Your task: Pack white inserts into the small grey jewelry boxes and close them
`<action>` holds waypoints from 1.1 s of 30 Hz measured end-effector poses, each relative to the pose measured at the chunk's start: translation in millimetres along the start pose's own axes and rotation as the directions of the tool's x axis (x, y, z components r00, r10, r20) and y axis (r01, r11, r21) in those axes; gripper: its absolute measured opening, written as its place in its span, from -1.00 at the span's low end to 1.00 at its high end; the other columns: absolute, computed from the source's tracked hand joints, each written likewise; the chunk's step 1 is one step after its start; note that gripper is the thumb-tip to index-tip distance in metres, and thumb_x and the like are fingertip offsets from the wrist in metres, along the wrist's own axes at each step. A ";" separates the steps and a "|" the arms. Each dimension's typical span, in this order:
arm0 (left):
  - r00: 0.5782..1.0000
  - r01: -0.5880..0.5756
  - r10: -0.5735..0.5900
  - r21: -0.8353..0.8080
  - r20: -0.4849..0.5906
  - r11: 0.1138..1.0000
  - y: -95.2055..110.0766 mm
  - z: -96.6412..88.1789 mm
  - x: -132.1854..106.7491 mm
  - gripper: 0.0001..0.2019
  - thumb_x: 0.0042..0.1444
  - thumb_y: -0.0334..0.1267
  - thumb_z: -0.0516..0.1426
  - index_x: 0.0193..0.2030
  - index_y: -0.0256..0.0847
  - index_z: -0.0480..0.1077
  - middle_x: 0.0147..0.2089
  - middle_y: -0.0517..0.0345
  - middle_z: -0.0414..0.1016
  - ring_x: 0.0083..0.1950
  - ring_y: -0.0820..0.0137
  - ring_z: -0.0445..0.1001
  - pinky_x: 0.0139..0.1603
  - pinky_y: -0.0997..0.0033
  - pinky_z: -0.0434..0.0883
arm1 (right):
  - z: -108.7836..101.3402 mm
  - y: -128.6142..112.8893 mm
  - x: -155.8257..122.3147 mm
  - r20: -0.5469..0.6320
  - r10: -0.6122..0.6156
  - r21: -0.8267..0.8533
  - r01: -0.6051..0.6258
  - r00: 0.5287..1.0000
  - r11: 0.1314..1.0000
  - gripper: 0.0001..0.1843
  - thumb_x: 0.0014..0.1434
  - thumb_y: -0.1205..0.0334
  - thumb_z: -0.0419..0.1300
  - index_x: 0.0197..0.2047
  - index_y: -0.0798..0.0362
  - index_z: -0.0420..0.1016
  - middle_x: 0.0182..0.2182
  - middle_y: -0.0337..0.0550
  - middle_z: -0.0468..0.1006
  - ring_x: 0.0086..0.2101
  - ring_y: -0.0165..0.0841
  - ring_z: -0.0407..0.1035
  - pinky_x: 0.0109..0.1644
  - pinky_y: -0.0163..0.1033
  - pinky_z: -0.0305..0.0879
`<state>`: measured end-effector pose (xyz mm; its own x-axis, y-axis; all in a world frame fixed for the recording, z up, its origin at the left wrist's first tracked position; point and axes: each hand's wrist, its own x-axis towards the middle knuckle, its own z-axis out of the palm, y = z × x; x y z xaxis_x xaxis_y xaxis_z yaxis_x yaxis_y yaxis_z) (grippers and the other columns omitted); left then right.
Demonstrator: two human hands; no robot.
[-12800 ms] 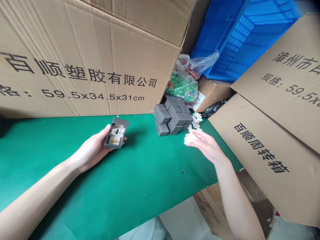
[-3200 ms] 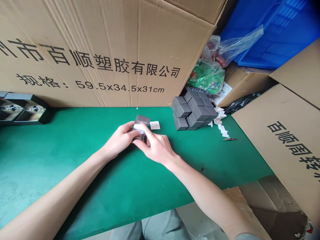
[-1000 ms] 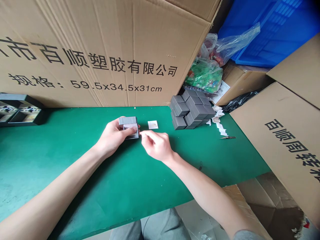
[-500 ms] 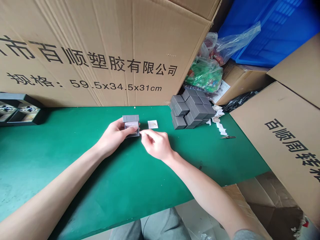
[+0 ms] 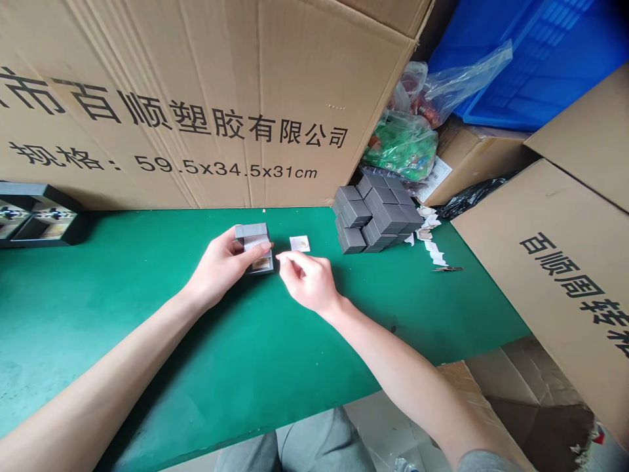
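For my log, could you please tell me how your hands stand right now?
Left hand holding small grey box. Right hand pinched, just beside it. White square of paper on green mat nearby; grey box stack further right, not in the way.

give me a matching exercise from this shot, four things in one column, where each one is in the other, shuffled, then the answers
Things:
1. small grey box
2. small white square
3. stacked grey boxes
4. blue plastic crate

Places:
A. behind the cardboard carton
B. piled at the back of the green mat
C. in the left hand
D. flat on the mat, right of the held box

Pairs: 1C, 2D, 3B, 4A
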<state>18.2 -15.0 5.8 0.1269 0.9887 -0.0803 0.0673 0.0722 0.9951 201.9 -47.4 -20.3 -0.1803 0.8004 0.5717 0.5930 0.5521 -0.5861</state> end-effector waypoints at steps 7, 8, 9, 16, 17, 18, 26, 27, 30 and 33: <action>0.993 -0.019 0.017 0.018 0.113 1.000 -2.7 -2.0 1.6 -0.50 0.04 0.07 0.38 0.03 -0.19 0.56 -0.04 0.01 0.71 0.03 0.09 0.64 0.04 0.23 0.59 | 0.2 0.8 1.7 -0.047 0.061 0.066 -0.057 0.997 0.996 -0.65 0.37 0.14 0.03 -0.23 0.09 0.61 -0.59 -0.30 0.45 -0.59 -0.49 0.22 -0.45 -0.36 0.15; 0.993 -0.020 0.019 0.011 0.116 1.000 -3.4 -2.1 2.2 -0.50 0.06 0.07 0.37 0.05 -0.17 0.56 -0.03 0.02 0.71 0.05 0.10 0.64 0.05 0.24 0.58 | 0.1 0.8 1.9 -0.038 0.074 0.068 -0.071 0.997 0.995 -0.65 0.37 0.13 0.02 -0.22 0.08 0.61 -0.58 -0.29 0.46 -0.59 -0.49 0.22 -0.45 -0.35 0.15; 0.993 -0.021 0.020 0.010 0.115 1.000 -4.0 -2.1 2.7 -0.51 0.08 0.07 0.36 0.07 -0.17 0.56 -0.03 0.02 0.71 0.05 0.10 0.64 0.05 0.24 0.58 | -0.2 0.7 2.0 -0.032 0.085 0.071 -0.082 0.996 0.994 -0.64 0.37 0.12 0.02 -0.21 0.08 0.61 -0.58 -0.29 0.47 -0.59 -0.49 0.23 -0.45 -0.35 0.15; 0.994 0.000 0.000 0.008 0.111 1.000 -2.3 -1.1 1.6 -0.54 0.04 -0.01 0.39 0.04 -0.15 0.58 -0.11 0.06 0.71 -0.03 0.13 0.65 -0.01 0.26 0.59 | -1.8 -0.4 2.8 -0.020 0.113 0.065 -0.111 0.993 0.992 -0.62 0.37 0.09 0.02 -0.22 0.08 0.61 -0.57 -0.27 0.50 -0.59 -0.48 0.22 -0.44 -0.35 0.17; 0.994 0.007 -0.008 0.004 0.113 1.000 -1.6 -0.9 1.2 -0.55 0.03 -0.02 0.39 0.03 -0.15 0.58 -0.12 0.07 0.71 -0.05 0.14 0.65 -0.02 0.27 0.58 | -1.9 -0.5 2.8 -0.015 0.117 0.062 -0.116 0.993 0.991 -0.62 0.37 0.09 0.02 -0.21 0.07 0.61 -0.56 -0.27 0.50 -0.59 -0.48 0.22 -0.43 -0.35 0.17; 0.993 0.015 -0.015 0.003 0.114 1.000 -0.9 -0.7 0.8 -0.56 0.02 -0.03 0.40 0.02 -0.16 0.59 -0.14 0.07 0.71 -0.06 0.14 0.65 -0.04 0.28 0.58 | -1.9 -0.4 2.9 -0.013 0.118 0.062 -0.117 0.993 0.991 -0.62 0.38 0.08 0.01 -0.21 0.07 0.61 -0.56 -0.27 0.51 -0.58 -0.48 0.23 -0.44 -0.35 0.17; 0.997 -0.032 0.024 0.112 0.078 0.993 5.2 -0.5 -2.5 -0.68 0.02 -0.02 0.36 -0.17 -0.16 0.56 -0.22 0.17 0.64 -0.21 0.30 0.57 -0.19 0.43 0.48 | -2.5 -0.8 3.4 -0.044 0.099 0.098 -0.094 0.994 0.991 -0.65 0.36 0.13 0.04 -0.25 0.09 0.61 -0.58 -0.27 0.48 -0.60 -0.49 0.21 -0.45 -0.35 0.15; 0.997 -0.037 0.028 0.124 0.076 0.992 5.8 -0.5 -2.7 -0.68 0.02 -0.03 0.36 -0.16 -0.16 0.55 -0.22 0.17 0.63 -0.22 0.30 0.56 -0.20 0.43 0.47 | -2.5 -0.8 3.5 -0.048 0.101 0.097 -0.096 0.994 0.991 -0.65 0.36 0.13 0.04 -0.26 0.09 0.61 -0.58 -0.27 0.47 -0.60 -0.49 0.21 -0.45 -0.35 0.15; 0.997 -0.045 0.035 0.138 0.076 0.989 6.9 -0.5 -2.8 -0.72 0.04 -0.06 0.34 -0.16 -0.16 0.54 -0.22 0.17 0.62 -0.21 0.30 0.55 -0.19 0.42 0.46 | -2.2 -0.2 3.5 -0.041 0.108 0.101 -0.104 0.993 0.989 -0.64 0.36 0.12 0.03 -0.25 0.08 0.61 -0.58 -0.27 0.47 -0.60 -0.48 0.22 -0.45 -0.35 0.15; 0.996 -0.054 0.044 0.137 0.077 0.989 7.2 -0.9 -2.8 -0.77 0.08 -0.09 0.32 -0.19 -0.14 0.53 -0.21 0.18 0.62 -0.19 0.31 0.54 -0.16 0.43 0.45 | -1.4 0.3 3.2 -0.026 0.122 0.097 -0.119 0.992 0.988 -0.62 0.37 0.09 0.02 -0.25 0.08 0.61 -0.58 -0.27 0.46 -0.60 -0.48 0.21 -0.44 -0.35 0.15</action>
<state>17.4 -17.2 13.3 0.2059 0.9777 -0.0407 0.1957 -0.0004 0.9807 202.7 -44.9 -17.9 -0.0865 0.8554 0.5107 0.5314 0.4733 -0.7026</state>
